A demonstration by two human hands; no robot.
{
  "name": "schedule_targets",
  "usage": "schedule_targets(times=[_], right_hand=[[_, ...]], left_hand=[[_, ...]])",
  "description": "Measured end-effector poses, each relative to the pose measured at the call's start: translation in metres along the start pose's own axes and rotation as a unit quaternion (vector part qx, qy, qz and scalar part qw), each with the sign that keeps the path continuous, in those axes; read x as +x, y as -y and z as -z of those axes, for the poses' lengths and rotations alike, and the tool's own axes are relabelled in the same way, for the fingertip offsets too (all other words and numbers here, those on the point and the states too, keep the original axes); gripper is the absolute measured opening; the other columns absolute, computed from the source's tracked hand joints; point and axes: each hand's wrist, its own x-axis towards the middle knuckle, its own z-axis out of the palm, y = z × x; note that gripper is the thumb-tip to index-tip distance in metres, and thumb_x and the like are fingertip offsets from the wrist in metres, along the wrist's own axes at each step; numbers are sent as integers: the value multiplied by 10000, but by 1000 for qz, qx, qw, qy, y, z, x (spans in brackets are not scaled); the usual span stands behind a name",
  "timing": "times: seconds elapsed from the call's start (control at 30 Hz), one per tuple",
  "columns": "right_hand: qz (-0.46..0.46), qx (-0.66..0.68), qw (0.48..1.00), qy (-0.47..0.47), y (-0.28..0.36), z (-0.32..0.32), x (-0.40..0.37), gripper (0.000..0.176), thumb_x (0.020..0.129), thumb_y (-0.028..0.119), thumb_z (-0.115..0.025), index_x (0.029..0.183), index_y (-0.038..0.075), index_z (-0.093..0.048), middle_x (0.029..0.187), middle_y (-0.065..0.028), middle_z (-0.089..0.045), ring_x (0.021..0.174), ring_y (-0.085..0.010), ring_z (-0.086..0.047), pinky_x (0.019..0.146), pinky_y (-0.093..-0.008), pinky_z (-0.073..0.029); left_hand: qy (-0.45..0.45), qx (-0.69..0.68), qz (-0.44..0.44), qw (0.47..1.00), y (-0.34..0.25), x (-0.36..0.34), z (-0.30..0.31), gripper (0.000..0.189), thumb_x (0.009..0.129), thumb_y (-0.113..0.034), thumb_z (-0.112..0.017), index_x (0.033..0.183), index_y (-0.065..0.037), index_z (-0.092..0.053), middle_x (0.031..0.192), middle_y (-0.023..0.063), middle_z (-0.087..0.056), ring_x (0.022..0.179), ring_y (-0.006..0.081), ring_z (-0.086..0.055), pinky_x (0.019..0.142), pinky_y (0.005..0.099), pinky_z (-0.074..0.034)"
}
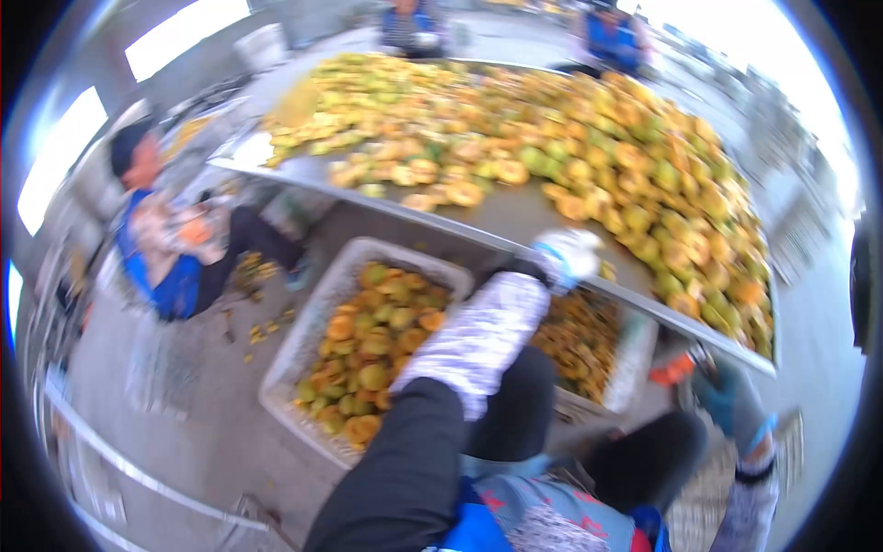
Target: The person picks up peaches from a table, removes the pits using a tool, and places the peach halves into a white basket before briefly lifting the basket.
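Note:
My left hand [567,258], in a white glove, reaches over the near rim of a metal table [515,216]. Yellow-green, peach-like fruit [676,198] is heaped there, many pieces cut in half. The glove is smeared by motion, so its fingers do not show clearly. At the lower right, below the table rim, my right hand [727,396] wears a grey-blue glove. It is closed around a tool with an orange end [674,370] and a metal part near the fingers.
A white crate [276,368] of fruit stands on the floor left of my legs. Another white crate [635,359], holding small yellow-brown pieces, sits partly under the table. A co-worker [170,239] sits at left; two more people are across the table.

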Motion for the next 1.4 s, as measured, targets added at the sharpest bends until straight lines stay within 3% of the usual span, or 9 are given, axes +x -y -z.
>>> schedule_targets(times=[0.23,0.83,1.0,1.13,1.2,1.23,1.27,1.33,1.4], right_hand=[[38,75,995,50,-8,-87,36,169,979,173,-610,1041,17,-629,768,-9,-605,610,-63,-570,510,-213,-456],[111,266,958,-7,-15,-108,126,262,995,383,-615,1032,125,-632,782,-22,-654,546,-84,-594,407,-186,-388],[134,290,947,-18,-19,-94,126,218,1011,338,-604,1067,129,-627,763,-6,-640,535,-60,-573,402,-184,-367],[165,254,950,-80,-12,-97,125,211,1045,272,-553,1022,68,-604,721,15,-576,568,-63,-548,494,-209,-404],[224,227,943,-90,-17,-105,133,200,1071,237,-501,980,75,-574,698,51,-498,578,-34,-437,505,-202,-346],[241,213,940,-115,-13,-107,133,205,1076,226,-490,947,83,-560,701,62,-491,596,-24,-458,512,-207,-352],[239,242,932,-122,-7,-110,129,195,1065,212,-517,955,63,-578,679,19,-518,591,-71,-490,521,-264,-386],[330,67,913,-228,-10,-112,135,156,1013,187,-594,994,34,-614,730,-146,-620,624,-323,-600,577,-403,-452],[328,-14,905,-269,-17,-119,139,186,986,226,-626,937,47,-626,709,-199,-615,642,-382,-620,581,-472,-455]], left_hand=[[151,163,55,973,-30,28,9,335,848,-300,-641,1132,-172,-766,1132,73,-746,1093,268,-693,923,403,-554],[112,120,164,973,-8,51,2,462,761,-136,-726,1219,-113,-671,1219,159,-679,1159,336,-638,988,424,-511],[-79,-49,224,970,-1,46,8,544,779,-150,-765,1284,-49,-589,1110,148,-710,1057,306,-683,896,390,-551],[-218,-635,188,716,-33,25,32,518,831,-58,-751,1318,-27,-578,1141,126,-690,1015,171,-666,794,331,-570],[-177,-737,140,637,-52,8,30,470,865,-29,-721,1316,-39,-586,1205,141,-673,1052,215,-666,821,367,-572],[-264,-560,-14,785,-57,-3,21,419,903,-86,-693,1306,-30,-591,1211,143,-673,1064,234,-666,839,378,-571],[-257,-586,-56,767,-66,-10,7,386,938,-145,-654,1297,-18,-593,1220,151,-671,1078,251,-664,856,390,-570],[-132,-812,-7,568,-90,-22,-7,390,1004,-264,-565,1280,10,-594,1240,172,-663,1106,282,-658,889,416,-565],[-145,-819,21,555,-113,-27,-10,442,1025,-333,-508,1266,28,-593,1220,189,-666,1090,296,-660,883,421,-567]])
